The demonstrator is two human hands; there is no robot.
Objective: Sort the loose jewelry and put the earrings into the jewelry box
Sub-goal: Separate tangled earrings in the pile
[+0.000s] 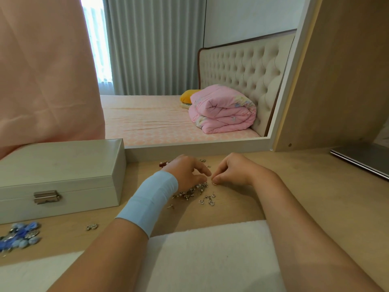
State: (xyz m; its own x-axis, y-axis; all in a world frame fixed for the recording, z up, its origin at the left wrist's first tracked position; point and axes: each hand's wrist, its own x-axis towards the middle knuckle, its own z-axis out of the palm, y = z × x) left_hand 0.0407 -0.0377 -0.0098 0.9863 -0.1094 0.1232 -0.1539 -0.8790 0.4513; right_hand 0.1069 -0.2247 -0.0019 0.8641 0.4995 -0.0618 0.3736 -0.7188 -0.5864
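A pile of loose silver jewelry (pixel 194 193) lies on the wooden tabletop, with several small earrings (pixel 207 201) scattered at its right edge. My left hand (pixel 186 173), a light blue band on its wrist, rests over the pile with curled fingers touching the pieces. My right hand (pixel 230 172) pinches a small silver ring-shaped piece (pixel 214 183) between thumb and forefinger, just right of the pile. The white jewelry box (pixel 59 175) stands closed at the left, its metal latch (pixel 46 197) facing me.
A blue beaded piece (pixel 20 234) and a small silver item (pixel 92 226) lie at the front left. A white cloth (pixel 210 256) covers the near edge. A mirror (pixel 189 70) stands behind. A laptop (pixel 362 159) sits at the right.
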